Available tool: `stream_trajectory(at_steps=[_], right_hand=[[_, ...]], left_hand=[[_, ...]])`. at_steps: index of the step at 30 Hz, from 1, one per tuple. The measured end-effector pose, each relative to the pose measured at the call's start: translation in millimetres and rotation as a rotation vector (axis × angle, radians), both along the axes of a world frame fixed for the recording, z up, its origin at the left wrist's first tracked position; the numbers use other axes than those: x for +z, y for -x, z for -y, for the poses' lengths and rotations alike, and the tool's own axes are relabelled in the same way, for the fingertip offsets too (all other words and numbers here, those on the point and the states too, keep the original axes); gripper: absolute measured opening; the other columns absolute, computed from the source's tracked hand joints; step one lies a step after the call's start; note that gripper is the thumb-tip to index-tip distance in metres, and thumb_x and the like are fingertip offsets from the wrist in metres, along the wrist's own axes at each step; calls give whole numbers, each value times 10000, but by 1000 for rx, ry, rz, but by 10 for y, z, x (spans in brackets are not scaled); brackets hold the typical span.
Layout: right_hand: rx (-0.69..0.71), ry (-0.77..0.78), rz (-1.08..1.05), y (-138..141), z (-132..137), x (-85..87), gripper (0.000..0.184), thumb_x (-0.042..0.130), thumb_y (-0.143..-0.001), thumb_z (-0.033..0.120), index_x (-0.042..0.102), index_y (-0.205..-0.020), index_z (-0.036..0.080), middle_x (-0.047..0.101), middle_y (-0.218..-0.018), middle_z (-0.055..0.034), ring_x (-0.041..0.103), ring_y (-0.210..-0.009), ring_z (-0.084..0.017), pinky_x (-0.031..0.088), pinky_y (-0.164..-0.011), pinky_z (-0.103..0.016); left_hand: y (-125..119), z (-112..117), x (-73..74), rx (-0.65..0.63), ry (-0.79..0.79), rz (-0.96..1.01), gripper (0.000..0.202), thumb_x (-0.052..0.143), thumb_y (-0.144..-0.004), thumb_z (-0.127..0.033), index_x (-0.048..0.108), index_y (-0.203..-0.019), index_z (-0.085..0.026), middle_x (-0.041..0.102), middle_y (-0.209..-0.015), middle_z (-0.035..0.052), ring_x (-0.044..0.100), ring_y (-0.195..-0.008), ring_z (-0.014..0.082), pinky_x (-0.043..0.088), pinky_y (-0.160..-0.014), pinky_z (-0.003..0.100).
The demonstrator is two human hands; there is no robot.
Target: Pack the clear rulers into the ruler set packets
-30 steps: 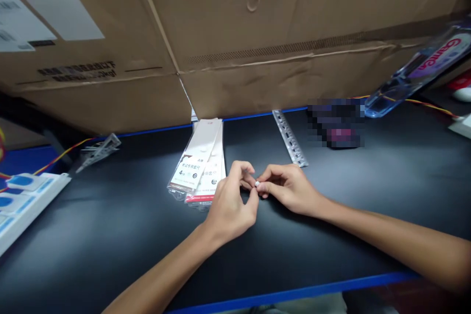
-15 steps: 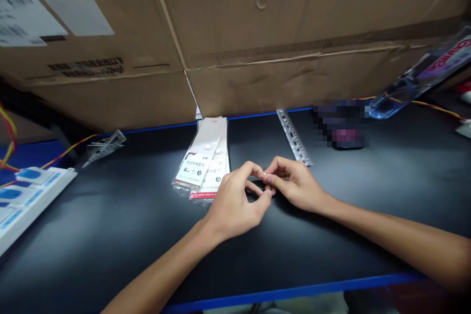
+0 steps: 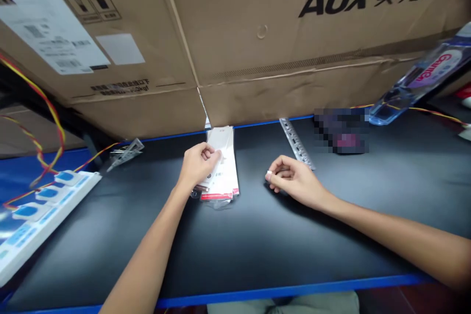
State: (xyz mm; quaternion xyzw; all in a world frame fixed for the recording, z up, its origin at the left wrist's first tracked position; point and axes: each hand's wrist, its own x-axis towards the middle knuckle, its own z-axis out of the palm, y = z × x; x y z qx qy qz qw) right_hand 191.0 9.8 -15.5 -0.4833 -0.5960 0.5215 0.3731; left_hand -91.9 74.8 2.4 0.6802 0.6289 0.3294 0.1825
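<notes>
My left hand (image 3: 196,164) rests on a small stack of white packets in clear sleeves (image 3: 225,171), fingers curled and pinching the top packet. My right hand (image 3: 290,181) lies on the black table (image 3: 257,245) to the right of the stack, fingers curled, with a tiny white piece (image 3: 269,174) held at the fingertips. The two hands are apart.
Large brown cardboard boxes (image 3: 257,34) stand along the table's far edge. A metal perforated strip (image 3: 296,143) lies behind my right hand. A white power strip with blue switches (image 3: 40,211) sits at the left with red-yellow wires. A plastic water bottle (image 3: 419,83) lies at the right.
My left hand left the right hand and moved back-left onto the packet stack. My right hand kept the small white piece and stayed nearly in place.
</notes>
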Motion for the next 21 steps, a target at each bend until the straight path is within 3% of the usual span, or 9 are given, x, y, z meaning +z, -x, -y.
stream_trajectory(at_steps=[7,11,16,21], right_hand=[[-49,-245,228,-67,-72,-6,103,636,-885,257,576,-955,209,648,-958,-36,653,-616,-122,552,-573,-272],[-62,-359,243,-87,-78,-28,148,602,-890,227,577,-1035,214,593,-1191,-87,666,-695,-120,568,-599,-275],[24,-417,332,-71,-41,-20,86,584,-884,173,580,-963,205,616,-957,-46,631,-705,-143,541,-631,-286],[116,-631,492,-97,-35,-29,253,566,-906,150,589,-1153,202,604,-1240,-130,606,-1086,-252,522,-950,-406]], left_hand=[[-103,57,-23,-94,-3,43,165,659,-792,-324,590,-732,-188,568,-663,-35,488,-602,107,398,-591,231],[-116,72,-3,-92,-32,57,158,645,-818,-318,573,-756,-192,564,-666,-40,479,-602,104,399,-600,227],[-117,75,-8,-102,-36,51,157,644,-829,-317,576,-761,-193,549,-648,-46,468,-591,102,394,-590,227],[-124,80,-12,-111,-33,33,156,646,-823,-308,570,-749,-194,538,-635,-49,469,-588,103,393,-594,229]])
